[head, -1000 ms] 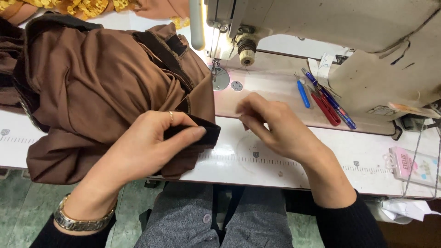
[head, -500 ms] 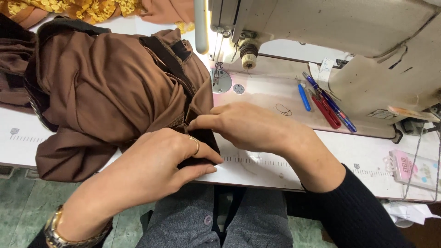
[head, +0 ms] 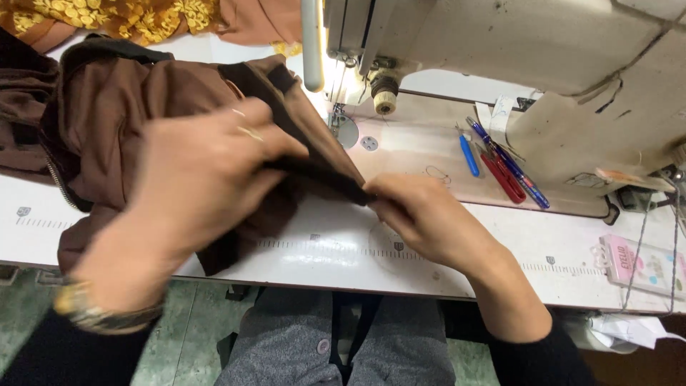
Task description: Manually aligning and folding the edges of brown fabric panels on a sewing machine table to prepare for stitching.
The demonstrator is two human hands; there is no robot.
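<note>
Now the hands have drawn apart: the left hand (head: 196, 179) lifts and grips the brown garment (head: 128, 136) at centre left, while the right hand (head: 429, 218) pinches its dark strap (head: 314, 171) taut over the worktop (head: 321, 250).

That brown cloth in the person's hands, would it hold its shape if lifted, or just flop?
The brown garment would probably flop: it lies bunched in soft folds. The dark strip is stretched between the left hand and right hand, so it likely sags once released. It looks fairly light.
</note>
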